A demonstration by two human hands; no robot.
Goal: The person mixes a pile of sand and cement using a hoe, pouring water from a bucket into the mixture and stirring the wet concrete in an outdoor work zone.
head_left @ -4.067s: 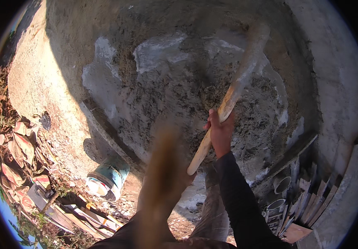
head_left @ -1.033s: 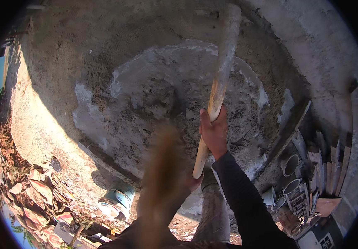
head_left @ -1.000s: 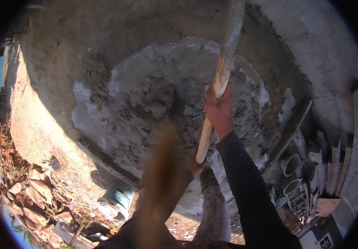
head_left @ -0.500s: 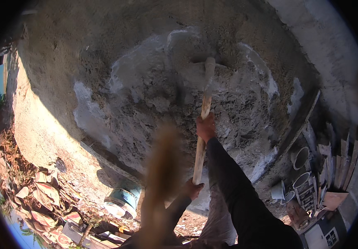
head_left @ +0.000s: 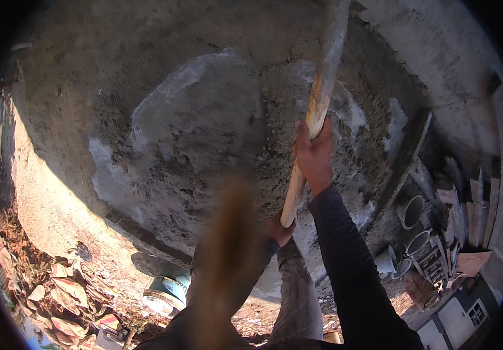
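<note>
Both of my hands grip the wooden handle of a hoe (head_left: 321,84), which slants up and slightly right past the top edge of the view. Its head is out of view. My right hand (head_left: 315,156) is wrapped round the middle of the visible handle. Lower down, my left hand (head_left: 279,230) is closed around the butt end. Below the tool spreads a broad bed of wet grey mortar (head_left: 199,116), rough and lumpy near the middle, with pale watery patches (head_left: 111,178) at its sides.
A blue-and-white bucket (head_left: 166,294) stands at the lower left, near crumpled paper sacks (head_left: 67,289). Several grey buckets (head_left: 411,211) and loose boards (head_left: 479,204) lie at the right. A plank (head_left: 406,166) edges the mortar there. A brown blur partly hides the lower middle.
The hoe has been lifted; its head, at the mortar before, has left the view at the top. Both hands have risen, the right one also shifting rightward.
</note>
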